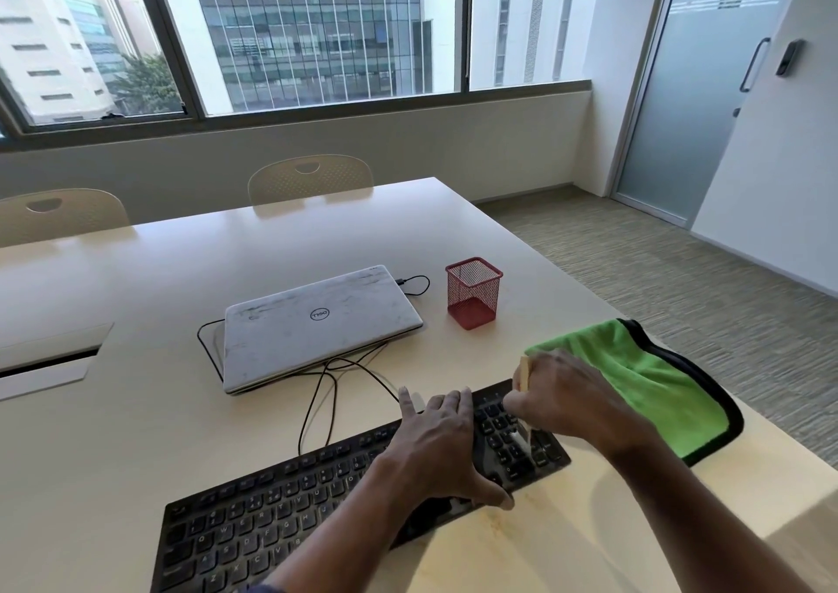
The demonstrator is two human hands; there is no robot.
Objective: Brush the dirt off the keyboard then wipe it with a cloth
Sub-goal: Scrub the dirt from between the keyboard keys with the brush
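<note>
A black keyboard (272, 511) lies diagonally on the pale table (136, 411) in front of me. My left hand (442, 447) rests across its right half, fingers straight over the far edge and thumb curled at the near edge. My right hand (562, 399) grips a small brush (524, 372) with a pale wooden handle; its light bristles touch the number-pad keys. A green cloth (653, 379) with a black border lies just right of the keyboard, partly behind my right hand.
A shut white laptop (317, 325) sits beyond the keyboard with black cables (317, 402) looping toward it. A red mesh pen holder (474, 293) stands to its right. Two chairs (310, 177) line the far side. The table's right edge runs close by the cloth.
</note>
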